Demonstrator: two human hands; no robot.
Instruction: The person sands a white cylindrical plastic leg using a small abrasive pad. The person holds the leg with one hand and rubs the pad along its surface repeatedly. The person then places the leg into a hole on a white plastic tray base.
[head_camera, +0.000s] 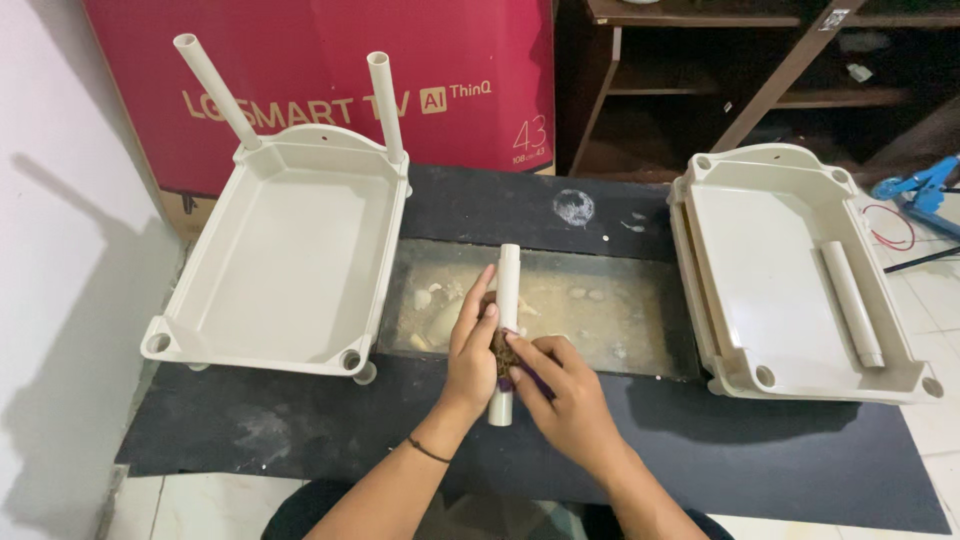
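Both hands are gripping a cream plastic tube (507, 330): left hand (472, 350) clenching its middle, right hand (565, 395) pinching a brown scrap (502, 355) against it. Beyond the grip, a big red carton (330, 60) with pale lettering is leaning upright; open trays (285, 255) (790, 270) are flanking the black mat (780, 450).

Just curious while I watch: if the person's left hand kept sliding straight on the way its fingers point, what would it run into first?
The left hand points up the white tube it grips, away from the person. Going straight on, it would probably first pass over the sandy recess in the black mat, meeting the pale lumps there; depth is hard to judge.
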